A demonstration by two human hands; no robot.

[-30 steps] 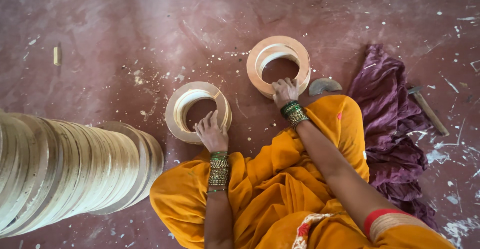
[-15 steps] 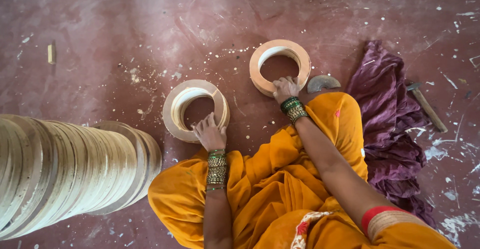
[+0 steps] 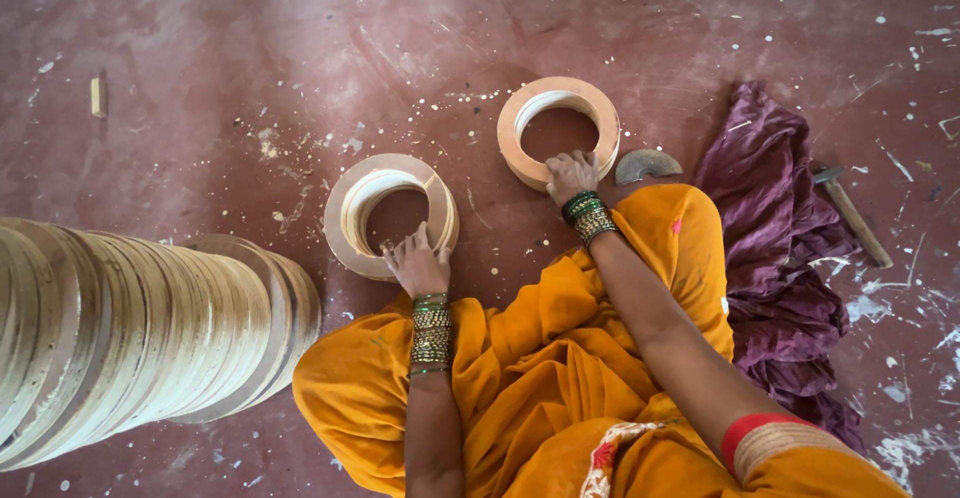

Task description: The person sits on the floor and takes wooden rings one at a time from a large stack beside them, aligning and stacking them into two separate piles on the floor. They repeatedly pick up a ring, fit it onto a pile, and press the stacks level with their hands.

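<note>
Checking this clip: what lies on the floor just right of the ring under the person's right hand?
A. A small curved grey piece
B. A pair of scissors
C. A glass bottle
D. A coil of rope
A: a small curved grey piece lies on the red floor beside the ring that the right hand touches.

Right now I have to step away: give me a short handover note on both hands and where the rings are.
Left hand: resting on the near rim of the left wooden ring, flat on the floor.
Right hand: gripping the near rim of the right wooden ring, also flat.
Tall stack of rings stands at left.
Curved metal piece, purple cloth and hammer lie at right.
Both rings apart from the stack.
</note>
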